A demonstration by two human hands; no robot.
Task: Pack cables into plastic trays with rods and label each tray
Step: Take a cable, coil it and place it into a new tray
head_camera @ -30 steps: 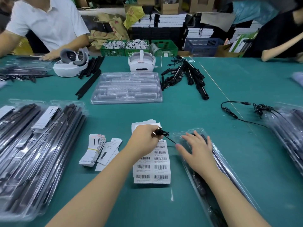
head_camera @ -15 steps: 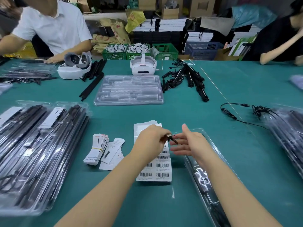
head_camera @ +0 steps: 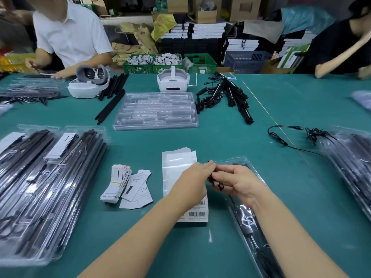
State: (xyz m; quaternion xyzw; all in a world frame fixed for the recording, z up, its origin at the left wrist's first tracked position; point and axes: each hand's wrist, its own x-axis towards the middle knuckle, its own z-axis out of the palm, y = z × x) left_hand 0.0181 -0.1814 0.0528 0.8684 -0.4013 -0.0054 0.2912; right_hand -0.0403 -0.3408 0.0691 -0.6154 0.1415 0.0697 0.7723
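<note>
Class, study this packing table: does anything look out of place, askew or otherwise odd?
One loose cable sprawls uncoiled across the table, apart from the bundles and trays. A few cards lie fanned and crooked beside the banded stack. Nothing looks spilled or damaged. Both hands hold a coiled cable.

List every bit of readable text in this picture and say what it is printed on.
None can be read for certain.
Barcode label sheet: barcodes with fine print, too small.
Banded stack of paper cards: sideways printed line, too blurred.
Yellow bag in the background: red mark, illegible.
</note>
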